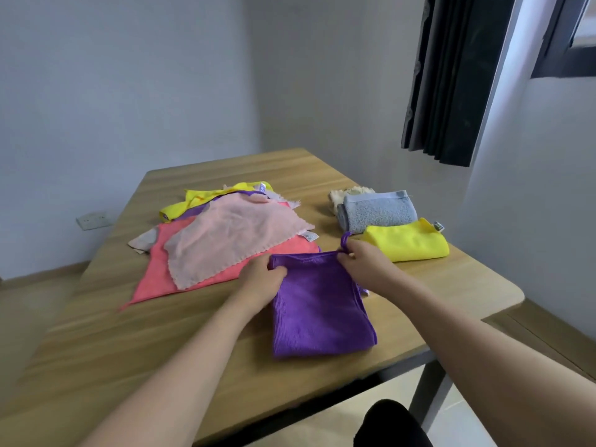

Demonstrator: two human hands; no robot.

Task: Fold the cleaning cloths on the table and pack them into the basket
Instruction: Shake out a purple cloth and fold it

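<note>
Head view: purple cloth [317,304] folded, lying near the front edge of the wooden surface [225,366]. Left hand [263,279] has fingers curled onto its far-left corner; right hand [362,261] pinches the far-right corner, by the hanging loop [345,239]. Left of it, an unfolded pile: pale pink cloth [232,240] on a coral cloth [154,279], yellow cloth [193,198] behind. Right side: folded yellow cloth [409,243] beside folded grey towel [377,209], cream cloth [350,192] behind it. Basket not visible.

place: home room | cues: wooden table [290,175], dark curtain [451,79], wall socket [92,220]
</note>
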